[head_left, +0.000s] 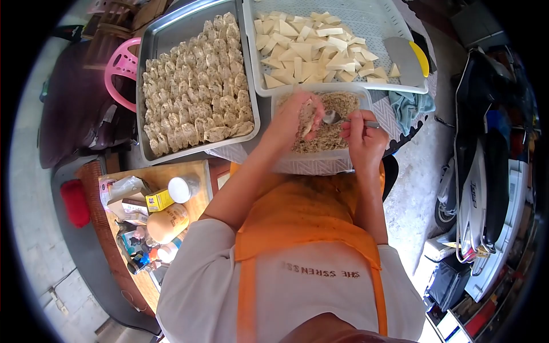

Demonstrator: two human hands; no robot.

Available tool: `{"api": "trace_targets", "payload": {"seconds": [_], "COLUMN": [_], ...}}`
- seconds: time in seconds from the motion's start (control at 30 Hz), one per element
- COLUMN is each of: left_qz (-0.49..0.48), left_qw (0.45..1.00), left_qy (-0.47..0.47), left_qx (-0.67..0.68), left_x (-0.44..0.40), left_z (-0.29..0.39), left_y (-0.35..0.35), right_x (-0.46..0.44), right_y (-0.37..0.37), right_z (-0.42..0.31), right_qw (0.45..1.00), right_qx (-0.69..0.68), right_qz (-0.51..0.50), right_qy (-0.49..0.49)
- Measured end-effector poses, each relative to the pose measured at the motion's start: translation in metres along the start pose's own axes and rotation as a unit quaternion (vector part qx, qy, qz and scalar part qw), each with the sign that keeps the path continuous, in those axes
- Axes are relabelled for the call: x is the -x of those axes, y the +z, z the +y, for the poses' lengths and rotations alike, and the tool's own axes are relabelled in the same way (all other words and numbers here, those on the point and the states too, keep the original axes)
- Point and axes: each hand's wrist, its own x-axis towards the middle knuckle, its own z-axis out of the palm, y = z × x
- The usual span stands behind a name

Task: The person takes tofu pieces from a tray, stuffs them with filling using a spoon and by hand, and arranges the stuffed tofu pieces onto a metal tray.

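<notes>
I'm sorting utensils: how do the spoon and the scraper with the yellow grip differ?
The spoon is held in the right hand; the scraper lies on the white tray. The spoon is narrow with a rounded bowl; the scraper has a broad flat blade. Both have grey working ends.

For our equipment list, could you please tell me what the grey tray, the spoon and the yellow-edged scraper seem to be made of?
Grey tray: probably metal, smooth, with a soft sheen along its rim.
Spoon: likely polished metal, from the glint on its bowl.
Scraper: the yellow grip looks like smooth plastic, evenly coloured; the flat grey blade could be metal or plastic.
</notes>
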Motion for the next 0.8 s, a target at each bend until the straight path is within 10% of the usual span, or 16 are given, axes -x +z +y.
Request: {"api": "trace_targets", "payload": {"seconds": [0.8], "left_qz": [0.011], "left_qw": [0.993], "left_qy": [-0.049], "left_qx": [-0.103], "left_x": [0.006], "left_z": [0.003], "left_y": [0.002], "right_x": [-0.001], "right_y": [0.000], "right_z": [-0.002], "right_qw": [0.998], "right_qx": [0.039], "right_qz": [-0.011], "right_qy": [-0.041]}}
